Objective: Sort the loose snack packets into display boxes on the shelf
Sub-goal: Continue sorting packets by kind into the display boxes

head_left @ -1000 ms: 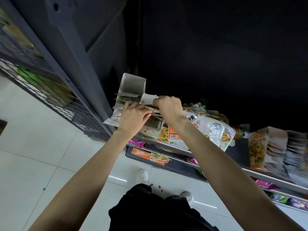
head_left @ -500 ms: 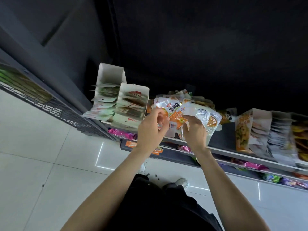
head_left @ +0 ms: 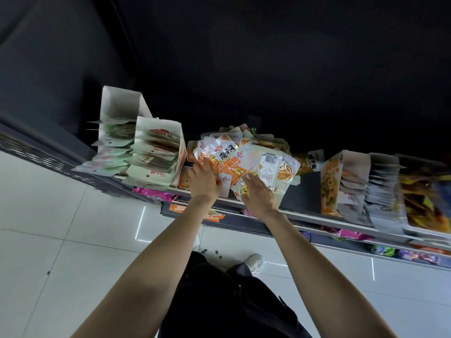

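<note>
Both hands press spread-fingered into the heap of loose orange-and-white foil snack packets, left hand and right hand apparently gathering them for the white cardboard display boxes to the left.

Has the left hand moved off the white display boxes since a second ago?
Yes. The left hand has shifted right, off the white display boxes, onto the loose orange packets beside them.

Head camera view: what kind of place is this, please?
Probably a small shop aisle: a long grey metal shelf carries white cardboard display boxes of snack packets, more bright packets on a lower shelf, and a glossy white tiled floor.
</note>
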Motion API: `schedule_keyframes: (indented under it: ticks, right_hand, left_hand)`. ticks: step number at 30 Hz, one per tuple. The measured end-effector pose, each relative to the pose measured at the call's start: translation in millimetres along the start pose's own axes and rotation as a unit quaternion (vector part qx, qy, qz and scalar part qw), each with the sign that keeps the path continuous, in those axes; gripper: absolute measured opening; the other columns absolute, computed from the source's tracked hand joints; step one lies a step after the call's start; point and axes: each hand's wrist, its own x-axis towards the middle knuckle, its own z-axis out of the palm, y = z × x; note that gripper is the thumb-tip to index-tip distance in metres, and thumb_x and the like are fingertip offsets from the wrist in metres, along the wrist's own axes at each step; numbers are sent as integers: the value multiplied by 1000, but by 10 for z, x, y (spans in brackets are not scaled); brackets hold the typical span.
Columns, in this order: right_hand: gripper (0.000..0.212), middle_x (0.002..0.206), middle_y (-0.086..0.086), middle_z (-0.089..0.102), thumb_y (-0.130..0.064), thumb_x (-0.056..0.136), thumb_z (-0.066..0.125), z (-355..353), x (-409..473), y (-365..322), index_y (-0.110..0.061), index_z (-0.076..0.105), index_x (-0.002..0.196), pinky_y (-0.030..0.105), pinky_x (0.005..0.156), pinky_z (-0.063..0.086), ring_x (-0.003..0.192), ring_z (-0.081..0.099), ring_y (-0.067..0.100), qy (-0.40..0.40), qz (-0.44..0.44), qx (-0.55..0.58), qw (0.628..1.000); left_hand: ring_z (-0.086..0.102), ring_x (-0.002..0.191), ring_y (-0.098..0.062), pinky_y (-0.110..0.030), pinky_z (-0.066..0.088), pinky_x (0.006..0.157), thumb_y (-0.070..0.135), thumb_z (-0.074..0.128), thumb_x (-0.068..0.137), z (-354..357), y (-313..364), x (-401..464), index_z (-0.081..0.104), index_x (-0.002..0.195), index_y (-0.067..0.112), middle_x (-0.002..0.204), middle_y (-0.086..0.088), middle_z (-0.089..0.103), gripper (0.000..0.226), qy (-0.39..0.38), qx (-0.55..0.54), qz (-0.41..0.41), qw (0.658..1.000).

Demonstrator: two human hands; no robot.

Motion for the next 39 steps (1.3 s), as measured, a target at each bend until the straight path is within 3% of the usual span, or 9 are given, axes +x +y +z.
schedule_keyframes:
  ticks: [5, 9, 13, 16, 19, 22, 25, 30, 39]
  right_hand:
    - [53, 153, 0, 27, -24, 95, 52, -42, -2, -5, -18, 33, 144, 37, 110, 27, 140, 27, 21, -9, -6, 18, 1000]
    - [44, 141, 3, 46, -23, 95, 51, -173, -59, -62, -18, 45, 137, 37, 105, 38, 127, 46, 24, 45, 17, 146, 988]
    - [36, 125, -2, 60, -27, 94, 54, -412, -216, -262, -20, 52, 129, 28, 92, 45, 112, 56, 15, 72, 78, 353, 930]
    - [43, 120, -2, 63, -30, 92, 60, -594, -304, -481, -19, 49, 132, 24, 84, 45, 107, 57, 12, 17, 90, 489, 867]
    - [52, 110, -2, 68, -30, 87, 67, -747, -334, -644, -19, 44, 133, 27, 88, 50, 103, 63, 10, 0, 82, 562, 823]
    - [49, 90, -5, 71, -21, 85, 70, -863, -355, -734, -15, 45, 126, 10, 64, 49, 79, 66, -2, 44, 63, 573, 816]
    - [46, 97, -1, 70, -19, 82, 73, -912, -382, -766, -19, 46, 119, 14, 61, 53, 77, 67, 1, 111, 47, 504, 855]
    - [25, 87, -4, 67, -24, 87, 68, -923, -538, -610, -14, 54, 105, 22, 53, 50, 68, 64, 14, 221, -37, 244, 943]
    - [4, 68, -22, 59, -11, 87, 67, -1071, -1239, 487, -14, 68, 87, 3, 48, 38, 55, 62, 0, 272, -42, 253, 927]
  left_hand:
    - [36, 120, -35, -43, 32, 100, 53, 78, 63, -24, -28, -39, 24, 143, 10, 129, -19, 44, 106, 9, -78, -24, 997]
    - [57, 89, -21, -38, 45, 86, 61, 63, 70, -319, -82, -214, 60, 100, 16, 89, -2, 63, 54, -38, -314, -81, 945]
    - [54, 100, -24, -33, 53, 78, 30, 49, 89, -723, -145, -599, 56, 109, 8, 107, -15, 57, 30, -215, -760, -187, 584]
    - [58, 101, -28, -33, 54, 76, 33, 38, 92, -882, -194, -760, 57, 116, 7, 114, -17, 61, 40, -245, -830, -141, 480]
    - [65, 95, -28, -35, 55, 76, 32, 38, 93, -985, -194, -807, 58, 114, 8, 109, -16, 66, 38, -248, -813, -104, 517]
    - [62, 104, -26, -40, 53, 86, 32, 48, 92, -1001, -259, -770, 56, 120, 10, 117, -14, 64, 37, -219, -736, -77, 636]
    - [66, 93, -15, -36, 52, 90, 22, 55, 93, -971, -332, -738, 62, 119, 7, 99, -4, 70, 31, -119, -605, -46, 786]
    - [67, 81, 1, -19, 54, 73, 22, 61, 91, -987, -263, -710, 71, 101, 18, 89, 6, 72, 15, -12, -390, 156, 907]
    - [67, 81, -12, -29, 56, 65, 43, 58, 88, -790, 579, -669, 68, 112, 22, 97, 7, 72, 34, 81, -106, 357, 925]
